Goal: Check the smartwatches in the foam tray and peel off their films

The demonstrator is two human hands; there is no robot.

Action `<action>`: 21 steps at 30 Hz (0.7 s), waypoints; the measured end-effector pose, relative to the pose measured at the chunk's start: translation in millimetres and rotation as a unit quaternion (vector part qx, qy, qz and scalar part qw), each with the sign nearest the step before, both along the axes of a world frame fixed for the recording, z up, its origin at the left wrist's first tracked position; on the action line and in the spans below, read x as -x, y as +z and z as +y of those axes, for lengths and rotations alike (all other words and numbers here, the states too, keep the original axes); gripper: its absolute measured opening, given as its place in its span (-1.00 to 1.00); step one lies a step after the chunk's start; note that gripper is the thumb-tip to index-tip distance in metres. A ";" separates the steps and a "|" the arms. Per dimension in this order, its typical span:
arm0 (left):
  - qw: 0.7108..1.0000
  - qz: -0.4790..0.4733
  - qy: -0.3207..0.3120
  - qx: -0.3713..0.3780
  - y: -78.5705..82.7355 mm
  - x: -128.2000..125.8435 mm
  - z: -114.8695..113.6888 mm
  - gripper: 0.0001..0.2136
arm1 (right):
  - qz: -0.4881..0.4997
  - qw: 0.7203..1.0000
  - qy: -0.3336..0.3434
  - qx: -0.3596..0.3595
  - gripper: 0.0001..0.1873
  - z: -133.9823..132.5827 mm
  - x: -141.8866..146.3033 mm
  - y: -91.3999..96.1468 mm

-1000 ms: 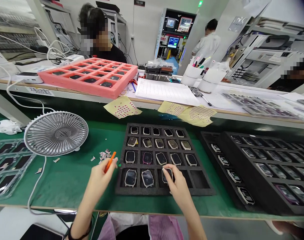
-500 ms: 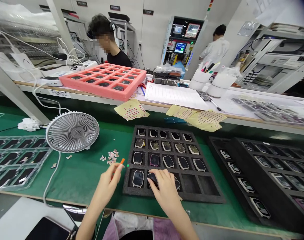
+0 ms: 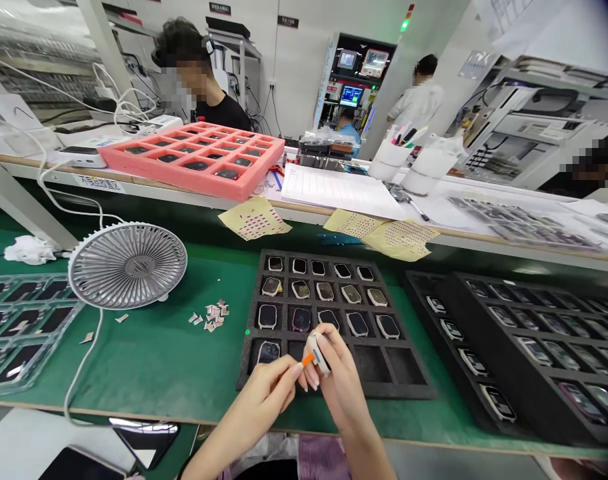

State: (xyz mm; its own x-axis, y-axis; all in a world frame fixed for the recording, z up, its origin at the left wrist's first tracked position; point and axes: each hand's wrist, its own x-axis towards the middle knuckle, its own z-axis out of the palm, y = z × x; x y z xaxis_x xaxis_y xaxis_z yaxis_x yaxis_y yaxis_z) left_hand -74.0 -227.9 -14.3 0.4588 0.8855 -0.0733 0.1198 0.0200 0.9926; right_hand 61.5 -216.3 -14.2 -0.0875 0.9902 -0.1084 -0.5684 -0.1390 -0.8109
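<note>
My right hand (image 3: 340,367) is closed around a smartwatch case (image 3: 319,352), lifted above the black foam tray (image 3: 410,365) and turned so its pale side edge shows. In my left hand (image 3: 275,385), thumb and fingers pinch a thin orange stick-like tool (image 3: 309,360). Its tip meets or nearly meets the watch's side; exact contact cannot be made out. Rows of square watches fill the tray's upper compartments, and one watch (image 3: 269,353) lies in the front left pocket. My hands hide part of the front row.
A round grey fan (image 3: 129,267) stands on the green mat at left, beside a small pile of paper-like pieces (image 3: 215,315). More black trays (image 3: 437,347) of watches lie at right. Above, a shelf carries a pink foam tray (image 3: 239,187) and paper sheets (image 3: 339,190).
My right hand has raised the watch out of the tray and tilted it. My left hand has moved right, bringing the orange tool to the watch. The camera view has shifted slightly.
</note>
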 end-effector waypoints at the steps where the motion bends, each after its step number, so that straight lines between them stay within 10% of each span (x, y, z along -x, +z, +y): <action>1: 1.000 -0.004 0.002 -0.001 0.1 0.5 0.3 -0.64 | 0.003 1.000 -0.001 -0.001 -0.83 0.5 1.2 0.1; 21: 1.000 -0.014 -0.007 0.013 1.9 1.7 1.0 -0.63 | 0.033 0.999 0.004 0.005 -0.87 0.1 3.0 -5.8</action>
